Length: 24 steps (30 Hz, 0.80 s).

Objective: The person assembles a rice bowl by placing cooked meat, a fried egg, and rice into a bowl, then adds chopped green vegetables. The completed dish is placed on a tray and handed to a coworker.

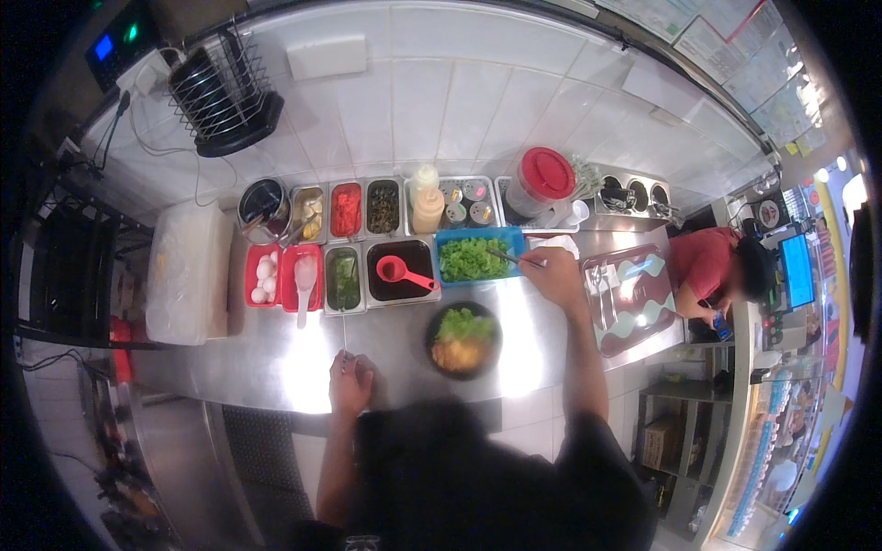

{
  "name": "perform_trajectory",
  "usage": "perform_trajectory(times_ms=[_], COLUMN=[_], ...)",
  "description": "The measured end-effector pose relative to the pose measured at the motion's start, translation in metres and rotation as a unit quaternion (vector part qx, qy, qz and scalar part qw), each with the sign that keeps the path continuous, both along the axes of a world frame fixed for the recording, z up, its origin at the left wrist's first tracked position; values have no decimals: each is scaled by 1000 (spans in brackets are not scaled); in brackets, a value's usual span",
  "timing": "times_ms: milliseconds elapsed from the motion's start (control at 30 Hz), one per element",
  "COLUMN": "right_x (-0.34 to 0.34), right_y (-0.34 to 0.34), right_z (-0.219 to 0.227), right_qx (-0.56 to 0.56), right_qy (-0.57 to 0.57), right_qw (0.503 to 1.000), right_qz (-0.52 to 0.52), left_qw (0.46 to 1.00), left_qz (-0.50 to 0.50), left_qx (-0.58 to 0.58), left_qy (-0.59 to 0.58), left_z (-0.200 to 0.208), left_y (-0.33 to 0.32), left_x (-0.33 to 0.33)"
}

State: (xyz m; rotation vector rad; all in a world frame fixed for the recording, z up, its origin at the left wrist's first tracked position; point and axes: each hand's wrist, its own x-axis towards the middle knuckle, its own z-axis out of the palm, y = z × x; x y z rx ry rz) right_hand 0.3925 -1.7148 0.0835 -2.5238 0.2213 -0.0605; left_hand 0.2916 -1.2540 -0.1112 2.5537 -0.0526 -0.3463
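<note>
My right hand (pixel 555 277) is closed on metal tongs (pixel 511 258), whose tips reach into green lettuce (pixel 470 258) in a blue tub (pixel 517 241). At the counter's near edge, my left hand (pixel 351 384) is closed around a thin metal utensil handle (pixel 345 338). That handle points toward a steel pan of chopped greens (pixel 344 275); its far end is hard to make out. Between my hands stands a dark round bowl (pixel 430 360) with lettuce on its far side and a golden-brown food (pixel 459 354) on its near side.
Behind are pans of red pieces (pixel 346 209) and dark sauce with a red ladle (pixel 404 272), squeeze bottles (pixel 427 207), and a red-lidded container (pixel 547 174). Eggs (pixel 265 277) sit left, beside a white bin (pixel 188 275). Trays (pixel 629 298) lie right, near another person (pixel 706 266).
</note>
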Motion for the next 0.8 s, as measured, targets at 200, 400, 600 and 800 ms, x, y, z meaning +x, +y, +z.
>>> perform_trajectory(times_ms=[200,400,600,800], right_x=[-35,-52,-60,-62], right_y=[15,40,41,42], right_z=[38,29,-47,-25], right_qx=[99,130,-102,-153], right_qy=[7,122,157,185], right_qw=[995,982,973,962], right_qz=[12,69,138,128], left_qw=[1000,1000,1000,1000], left_qz=[-3,-7,-4,-2], left_qx=[-12,-1,-18,1], left_qy=[-20,-26,-23,-14], left_z=[-10,-10,-7,-1], left_y=[7,9,7,1], left_x=[-4,-5,-4,-3])
